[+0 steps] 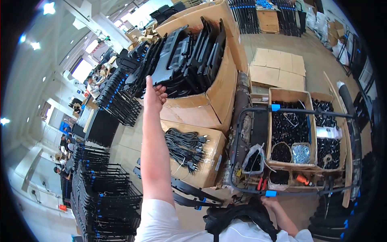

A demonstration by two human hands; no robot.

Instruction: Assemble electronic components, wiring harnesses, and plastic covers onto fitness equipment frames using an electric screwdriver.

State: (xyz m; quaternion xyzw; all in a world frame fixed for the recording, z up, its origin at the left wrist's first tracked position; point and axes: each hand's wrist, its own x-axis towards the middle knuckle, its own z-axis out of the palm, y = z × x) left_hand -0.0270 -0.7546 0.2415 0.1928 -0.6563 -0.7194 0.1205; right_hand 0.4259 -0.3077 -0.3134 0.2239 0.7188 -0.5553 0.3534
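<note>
My left hand (155,96) is stretched far forward at the near edge of a big cardboard box (213,105). Its thumb points up and its fingers are loosely bent and apart, with nothing in them. Black plastic panels (167,66) stand packed on edge in that box, just beyond my fingertips. Low at the right, my right hand (270,202) is closed at the near side of a black tube frame (310,110), beside a blue clip (271,193). The frame lies across the parts bench; my right fingertips are partly hidden.
Coiled black power cables (183,147) lie on a carton below my left arm. Under the frame are wooden bins of black parts (288,129), a bag of screws (300,153), red-handled pliers (262,184) and an orange tool (303,179). Stacked black frames (94,189) fill the left.
</note>
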